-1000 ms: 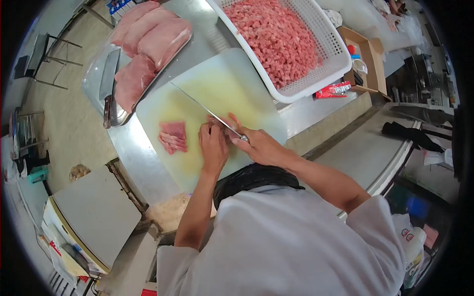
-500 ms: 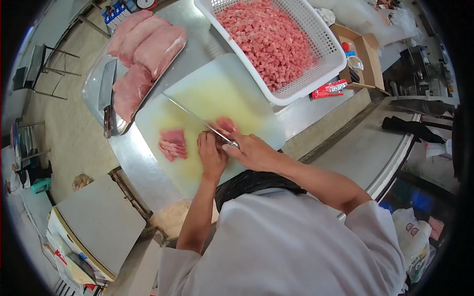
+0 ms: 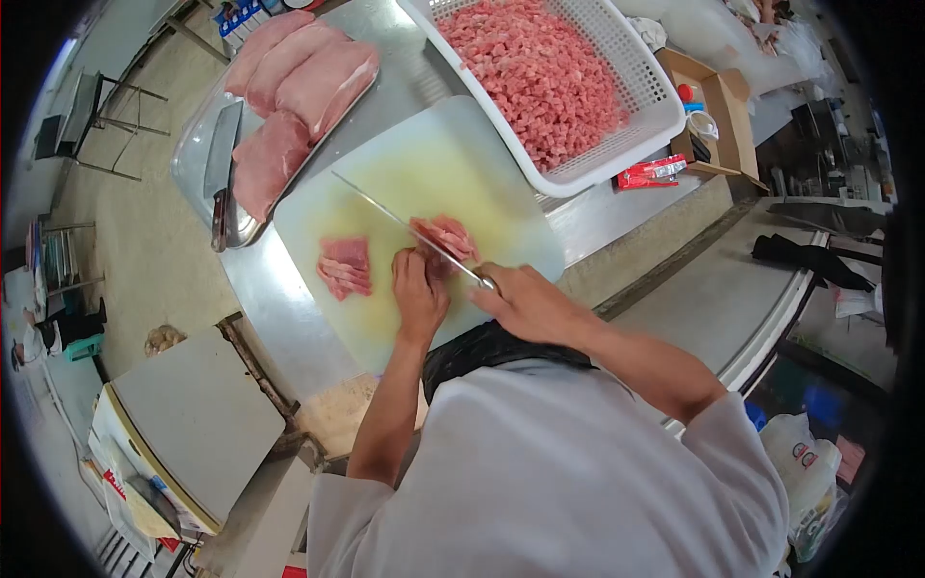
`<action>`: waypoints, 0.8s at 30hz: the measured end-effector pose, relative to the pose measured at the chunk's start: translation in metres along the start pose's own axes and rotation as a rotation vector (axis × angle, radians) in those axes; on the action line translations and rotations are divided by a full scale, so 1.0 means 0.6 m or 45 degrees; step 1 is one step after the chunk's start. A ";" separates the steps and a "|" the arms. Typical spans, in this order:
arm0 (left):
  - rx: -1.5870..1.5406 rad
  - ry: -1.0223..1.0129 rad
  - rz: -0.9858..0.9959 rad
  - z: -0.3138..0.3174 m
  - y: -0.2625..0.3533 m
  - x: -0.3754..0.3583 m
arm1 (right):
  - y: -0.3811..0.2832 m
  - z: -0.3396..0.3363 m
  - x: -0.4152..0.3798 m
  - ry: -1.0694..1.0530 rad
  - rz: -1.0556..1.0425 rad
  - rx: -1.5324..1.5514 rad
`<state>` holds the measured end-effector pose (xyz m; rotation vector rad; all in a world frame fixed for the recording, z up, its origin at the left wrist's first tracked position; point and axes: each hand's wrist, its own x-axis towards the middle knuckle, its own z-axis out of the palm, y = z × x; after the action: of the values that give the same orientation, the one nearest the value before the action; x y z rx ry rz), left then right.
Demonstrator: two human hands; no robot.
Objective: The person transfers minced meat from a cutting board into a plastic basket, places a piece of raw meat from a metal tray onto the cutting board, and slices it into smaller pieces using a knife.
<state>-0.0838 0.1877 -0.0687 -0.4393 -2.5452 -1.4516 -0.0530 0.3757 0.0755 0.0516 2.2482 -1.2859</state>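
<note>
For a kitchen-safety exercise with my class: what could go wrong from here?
The left hand is close beside the knife held in the right hand, so a slip might cut its fingers. The second knife has its handle at the edge of the tray; a bump might knock it off.

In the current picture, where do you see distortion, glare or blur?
Head view: strong wide-lens bending, with dark rounded corners; head view: bright glare on the metal table; head view: the right hand looks slightly blurred, perhaps from motion.
</note>
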 end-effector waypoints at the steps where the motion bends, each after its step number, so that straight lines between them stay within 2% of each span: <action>1: 0.033 -0.020 0.019 -0.003 -0.001 -0.001 | -0.006 -0.001 -0.022 -0.003 0.020 0.000; 4: 0.045 -0.040 0.026 -0.002 0.001 0.000 | -0.006 0.002 -0.044 0.013 0.028 -0.015; 9: 0.043 -0.103 0.034 -0.013 0.012 0.002 | 0.017 0.042 0.058 0.060 -0.106 -0.023; 15: 0.067 -0.041 0.009 -0.004 0.006 -0.004 | 0.032 0.020 -0.021 -0.011 -0.069 -0.011; 18: 0.060 -0.067 0.003 -0.006 0.000 -0.008 | 0.053 0.046 0.035 0.068 -0.155 0.060; 19: 0.044 -0.072 0.004 -0.008 -0.002 -0.005 | 0.050 0.052 0.053 0.051 -0.081 -0.046; 22: -0.016 -0.023 -0.005 -0.012 0.009 -0.018 | 0.038 0.041 0.061 0.049 -0.067 -0.021; 24: 0.007 -0.001 0.027 -0.009 0.007 -0.009 | 0.004 0.007 0.012 -0.005 0.002 -0.008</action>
<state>-0.0775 0.1839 -0.0642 -0.4649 -2.5362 -1.4375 -0.0565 0.3723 0.0683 0.0484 2.2485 -1.2769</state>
